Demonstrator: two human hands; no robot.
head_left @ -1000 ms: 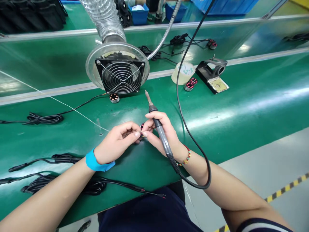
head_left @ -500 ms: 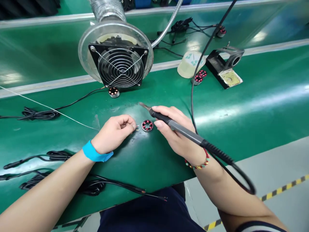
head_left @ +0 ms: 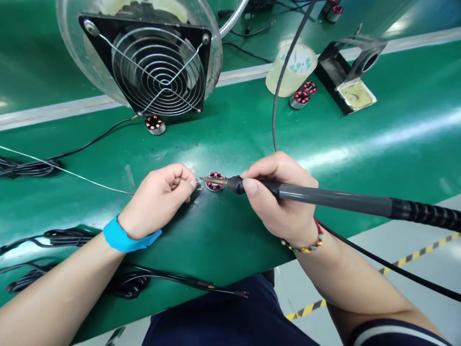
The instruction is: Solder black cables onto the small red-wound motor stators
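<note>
My left hand (head_left: 163, 194) is closed in a pinch, with short thin wire ends (head_left: 199, 187) showing at its fingertips. A pale thin strand, like solder wire (head_left: 82, 178), runs in from the left and ends from view beside that hand. In my right hand (head_left: 283, 199) is a soldering iron (head_left: 334, 199), gripped like a pen. Its tip points left and lies close to the wire ends; whether it touches them I cannot tell. Under the iron's metal shaft sits a small round motor stator (head_left: 215, 186) with red coils, partly covered by the shaft.
A fume extractor fan (head_left: 163, 81) hangs at the back left, with another stator (head_left: 155, 126) below it. Behind my right hand stand a tape roll (head_left: 290, 72), two stators (head_left: 299, 100) and an iron stand (head_left: 342, 77). Black cable bundles (head_left: 131, 283) lie at the front left.
The soldering iron has swung level and its tip has moved down to the wire ends, across the stator. The view has come closer to the bench.
</note>
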